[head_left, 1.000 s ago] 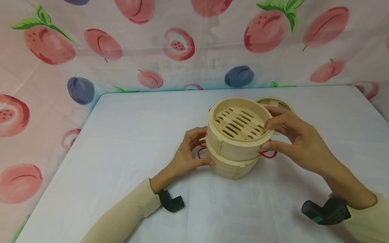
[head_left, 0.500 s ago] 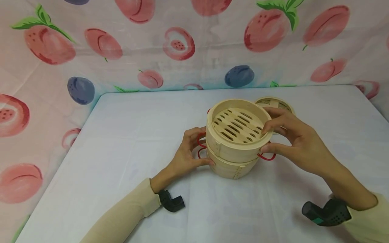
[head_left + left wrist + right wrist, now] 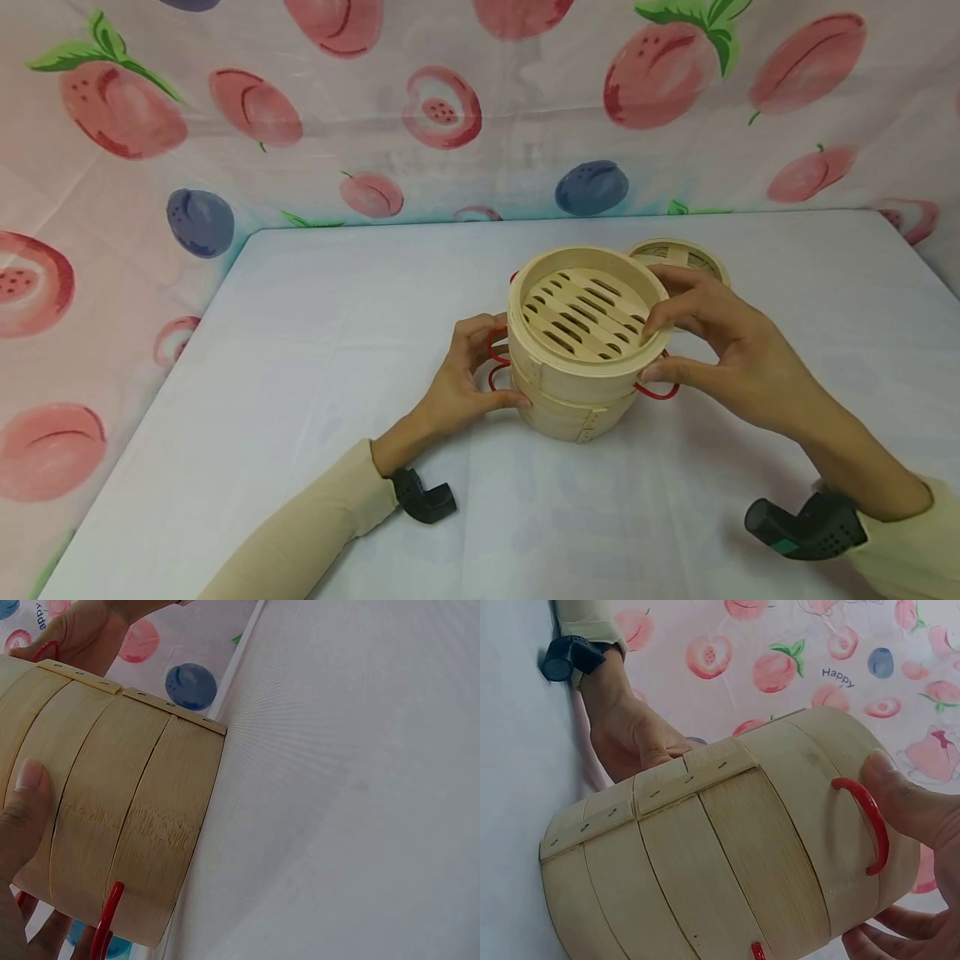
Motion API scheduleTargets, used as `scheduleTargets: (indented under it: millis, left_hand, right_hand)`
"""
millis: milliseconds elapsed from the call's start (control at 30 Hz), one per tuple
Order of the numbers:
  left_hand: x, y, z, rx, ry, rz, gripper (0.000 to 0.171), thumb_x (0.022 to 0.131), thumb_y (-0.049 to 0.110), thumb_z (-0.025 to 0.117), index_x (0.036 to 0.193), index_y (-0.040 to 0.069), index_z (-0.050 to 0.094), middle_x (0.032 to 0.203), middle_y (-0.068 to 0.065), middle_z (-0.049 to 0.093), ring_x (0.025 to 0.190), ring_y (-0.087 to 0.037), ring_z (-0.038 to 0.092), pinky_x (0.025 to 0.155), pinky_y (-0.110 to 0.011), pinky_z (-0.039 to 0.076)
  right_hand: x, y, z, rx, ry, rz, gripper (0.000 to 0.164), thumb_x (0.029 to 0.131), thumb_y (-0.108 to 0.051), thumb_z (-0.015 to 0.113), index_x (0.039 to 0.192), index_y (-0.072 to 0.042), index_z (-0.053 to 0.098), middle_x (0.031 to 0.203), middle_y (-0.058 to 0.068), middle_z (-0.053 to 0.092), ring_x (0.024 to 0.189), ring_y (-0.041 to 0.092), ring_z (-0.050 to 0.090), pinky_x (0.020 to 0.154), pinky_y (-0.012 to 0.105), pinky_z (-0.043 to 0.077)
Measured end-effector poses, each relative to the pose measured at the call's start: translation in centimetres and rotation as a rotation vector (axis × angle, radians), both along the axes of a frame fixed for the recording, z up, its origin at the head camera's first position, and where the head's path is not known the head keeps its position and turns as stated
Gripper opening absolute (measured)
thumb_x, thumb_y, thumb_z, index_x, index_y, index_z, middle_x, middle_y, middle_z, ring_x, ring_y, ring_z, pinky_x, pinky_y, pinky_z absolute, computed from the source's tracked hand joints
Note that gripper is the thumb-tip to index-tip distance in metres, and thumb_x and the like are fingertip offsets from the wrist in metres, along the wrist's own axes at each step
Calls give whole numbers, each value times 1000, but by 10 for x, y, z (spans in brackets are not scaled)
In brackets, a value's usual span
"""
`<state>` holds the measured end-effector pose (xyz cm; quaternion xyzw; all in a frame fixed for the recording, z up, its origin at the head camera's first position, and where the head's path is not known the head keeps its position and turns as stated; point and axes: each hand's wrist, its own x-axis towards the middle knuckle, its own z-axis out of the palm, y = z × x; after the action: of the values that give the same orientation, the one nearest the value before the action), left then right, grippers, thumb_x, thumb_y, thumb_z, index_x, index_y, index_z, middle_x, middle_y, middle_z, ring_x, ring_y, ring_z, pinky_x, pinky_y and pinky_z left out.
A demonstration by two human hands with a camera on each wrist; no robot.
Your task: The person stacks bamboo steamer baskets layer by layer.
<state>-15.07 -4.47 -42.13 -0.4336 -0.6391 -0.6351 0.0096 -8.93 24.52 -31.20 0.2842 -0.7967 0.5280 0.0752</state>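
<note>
Two round bamboo steamer baskets are stacked on the white table. The upper basket (image 3: 577,368) shows its slotted floor from above, and its wall sits close down over the lower basket (image 3: 558,414). My left hand (image 3: 459,379) holds the lower one from the left, thumb (image 3: 28,799) in front and fingers behind near the red loop handles. My right hand (image 3: 738,354) pinches the upper one at its right rim, fingertips inside and thumb outside, just above a red handle (image 3: 662,393). In the right wrist view the thumb (image 3: 900,799) presses the upper wall.
Behind the stack, partly hidden by it and my right hand, lies a round bamboo lid (image 3: 678,250) with a woven top. White cloth covers the table (image 3: 337,333), and a fruit-print curtain (image 3: 517,100) hangs along its back and left edges.
The upper basket has moved slightly down and left in my right hand, and less of the lower basket's wall shows beneath it. My left hand stays in place.
</note>
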Motion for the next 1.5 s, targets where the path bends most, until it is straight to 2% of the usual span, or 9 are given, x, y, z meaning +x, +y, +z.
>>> scheduleTargets:
  millis: [167,267,400,500,633,1000,1167,1367,1500]
  left_hand:
    - [0,0,-1,-9,-12,4,96,58,-17,83,131,2,23,137,-21,43,124,-37,46,100,-47,41]
    - [1,0,-1,-8,-21,4,96,59,-17,83,130,2,23,137,-21,43,124,-37,45,100,-47,41]
    - [1,-1,0,-8,-26,3,95,60,-15,83,131,3,23,138,-21,43,124,-36,45,101,-46,41]
    - [1,-1,0,-9,-26,6,94,60,-16,83,131,3,23,138,-21,43,124,-35,46,101,-46,41]
    - [2,-1,0,-10,-29,12,95,60,-18,82,130,2,22,138,-21,43,123,-36,46,101,-46,41]
    - [3,0,1,-9,-30,14,97,59,-19,82,132,1,21,139,-23,41,124,-39,45,101,-46,41]
    - [3,0,1,-6,-26,18,101,58,-19,83,134,1,19,140,-21,39,125,-38,44,101,-46,41]
    - [3,0,1,-12,-57,19,106,61,-12,85,140,5,15,143,-16,41,128,-32,42,103,-45,38]
    - [3,0,0,5,-75,1,103,70,9,85,143,6,12,142,-16,41,128,-32,41,103,-46,38]
  right_hand:
    - [0,0,1,50,10,-2,53,60,21,79,104,-2,59,137,16,42,134,27,31,101,21,38]
    - [2,0,3,97,-14,-1,56,62,17,81,108,-4,55,142,12,38,135,23,30,99,17,38]
    - [3,-1,5,156,-51,8,67,60,8,87,112,-7,49,148,6,30,135,20,28,98,15,38]
    - [3,-1,3,166,-23,31,73,56,5,90,113,-6,46,148,6,27,135,20,28,98,15,37]
    - [2,-1,2,179,-3,39,74,57,4,90,114,-6,44,149,6,26,136,20,27,98,15,37]
    - [1,4,3,180,-55,64,73,64,7,85,122,-6,42,151,5,23,136,19,26,97,14,37]
    - [0,7,3,196,-88,53,79,65,6,85,129,-6,41,151,3,24,137,18,25,98,13,36]
    - [-2,12,0,204,-96,66,90,67,8,83,142,-8,35,152,4,23,139,17,24,98,12,35]
    - [-5,15,-2,183,-83,95,95,68,12,80,146,-8,30,151,8,24,135,16,31,98,14,37]
